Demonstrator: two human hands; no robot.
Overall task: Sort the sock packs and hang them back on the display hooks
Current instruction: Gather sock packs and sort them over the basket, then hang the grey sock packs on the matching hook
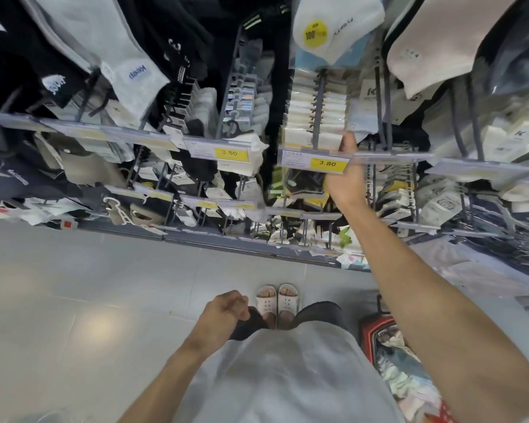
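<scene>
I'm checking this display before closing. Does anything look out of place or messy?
Yes. A white hanger lies loose on the lower left shelf among jumbled packs rather than hanging. Loose packs spill over the base edge near the floor. The cream packs on the hook by the right hand hang neatly.

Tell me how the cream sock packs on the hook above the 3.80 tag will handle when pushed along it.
The cream sock packs look soft and light, so they probably slide easily. Hung closely on one hook, they would likely swing and bunch together. The right hand reaches there; its grip is unclear.
</scene>
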